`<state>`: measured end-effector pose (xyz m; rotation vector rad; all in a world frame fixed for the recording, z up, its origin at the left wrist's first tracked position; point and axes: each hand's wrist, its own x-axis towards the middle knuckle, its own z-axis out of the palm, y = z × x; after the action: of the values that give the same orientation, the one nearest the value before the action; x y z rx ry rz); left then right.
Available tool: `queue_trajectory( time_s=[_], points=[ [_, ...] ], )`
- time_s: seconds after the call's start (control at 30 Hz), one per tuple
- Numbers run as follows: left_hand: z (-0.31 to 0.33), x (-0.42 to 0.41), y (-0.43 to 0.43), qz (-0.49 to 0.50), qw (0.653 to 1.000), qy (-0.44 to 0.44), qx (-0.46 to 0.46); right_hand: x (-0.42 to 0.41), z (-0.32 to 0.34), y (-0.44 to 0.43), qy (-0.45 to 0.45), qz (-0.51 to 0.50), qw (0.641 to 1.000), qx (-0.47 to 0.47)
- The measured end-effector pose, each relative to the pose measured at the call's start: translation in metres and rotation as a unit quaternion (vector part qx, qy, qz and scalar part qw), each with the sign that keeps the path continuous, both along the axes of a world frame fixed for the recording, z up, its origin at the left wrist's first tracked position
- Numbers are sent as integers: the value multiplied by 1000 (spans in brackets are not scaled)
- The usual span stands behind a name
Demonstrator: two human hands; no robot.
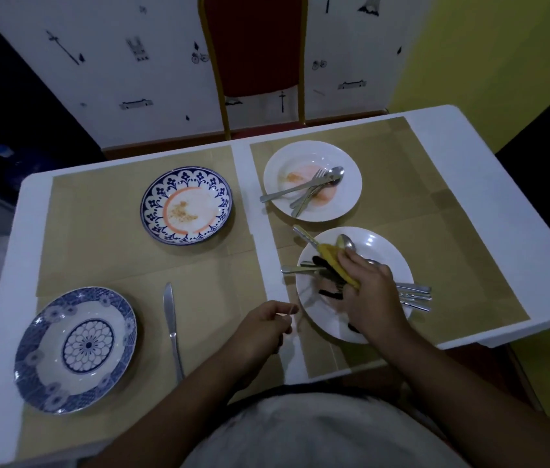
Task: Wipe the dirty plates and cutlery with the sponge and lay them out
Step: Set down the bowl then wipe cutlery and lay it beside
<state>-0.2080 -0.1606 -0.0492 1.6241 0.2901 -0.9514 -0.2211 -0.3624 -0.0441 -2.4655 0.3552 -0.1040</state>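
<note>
My right hand (369, 292) grips a yellow sponge (337, 263) with a dark underside over the near white plate (390, 251), which holds several pieces of cutlery (413, 295). My left hand (261, 327) hovers with loosely curled fingers just left of that plate and holds nothing. A second white plate (344, 160) behind it is stained orange and carries a fork and spoons (304, 190). A blue-patterned plate (185, 206) at the middle left has orange stains and crumbs. A clean-looking blue floral plate (74, 349) lies near left, with a table knife (170, 319) beside it.
Everything rests on brown paper mats (98, 238) taped over a white table (469, 157). A red chair with a gold frame (253, 62) stands behind the far edge. The table's right edge lies close to the near plate.
</note>
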Motion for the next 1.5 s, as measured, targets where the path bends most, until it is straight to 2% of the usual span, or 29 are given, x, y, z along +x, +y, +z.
queue_trajectory(
  time_s=[0.2, 0.3, 0.4, 0.53, 0.63, 0.7, 0.83, 0.93, 1.03, 1.1, 1.17, 1.23, 1.37, 1.5],
  points=[
    [-1, -14, 38, 153, 988, 18, -2, 18, 16, 46, -12, 65, 997, 35],
    [-14, -19, 68, 196, 980, -3, 44, 24, 11, 71, 1, 88, 991, 99],
    [-25, -17, 91, 196, 966, -79, 147, 25, 4, 96, 51, 76, 979, 183],
    [-33, -8, 106, 141, 954, -126, 232, 24, -9, 119, 106, 82, 972, 193],
    [-42, -5, 113, 58, 944, -148, 290, 25, -23, 130, 123, 106, 976, 145],
    [-48, -6, 116, 38, 930, -175, 321, 24, -31, 133, 140, 136, 976, 96],
    [-53, -13, 124, -2, 910, -259, 324, 16, -41, 136, 163, 221, 961, -34],
    [-62, -14, 131, -149, 841, -390, 344, 9, -48, 136, 183, 276, 937, -108],
    [-68, -16, 133, -271, 796, -404, 360, 9, -53, 137, 162, 311, 919, -180],
    [-68, -18, 134, -308, 779, -400, 373, 11, -53, 137, 137, 340, 904, -222],
    [-69, -20, 137, -325, 760, -401, 394, 10, -54, 138, 152, 355, 894, -228],
    [-69, -21, 141, -327, 760, -400, 395, 8, -54, 137, 200, 354, 889, -212],
    [-71, -25, 146, -326, 763, -397, 392, 8, -48, 144, 200, 354, 881, -242],
    [-66, -26, 147, -333, 763, -394, 390, 10, -46, 140, 186, 354, 889, -224]
  ],
)
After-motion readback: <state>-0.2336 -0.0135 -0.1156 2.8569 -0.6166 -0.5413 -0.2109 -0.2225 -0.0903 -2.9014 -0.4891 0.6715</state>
